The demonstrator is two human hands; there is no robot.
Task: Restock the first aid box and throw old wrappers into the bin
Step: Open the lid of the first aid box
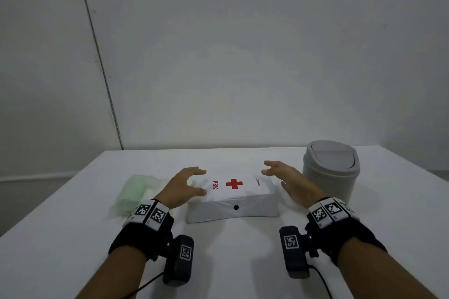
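Observation:
A white first aid box (234, 195) with a red cross and "P3K" on its closed lid lies in the middle of the table. My left hand (182, 186) hovers at the box's left end, fingers spread, holding nothing. My right hand (289, 181) is at the box's right end, also open and empty. A clear bag with green and white supplies (132, 192) lies to the left of the box, partly hidden by my left wrist. A grey bin (331, 168) with a swing lid stands to the right of the box, lid closed.
The white table (233, 250) reaches back to a pale wall. Its left edge runs diagonally at the lower left, its right edge at the far right. Black wrist bands with marker tags and small devices sit on both forearms.

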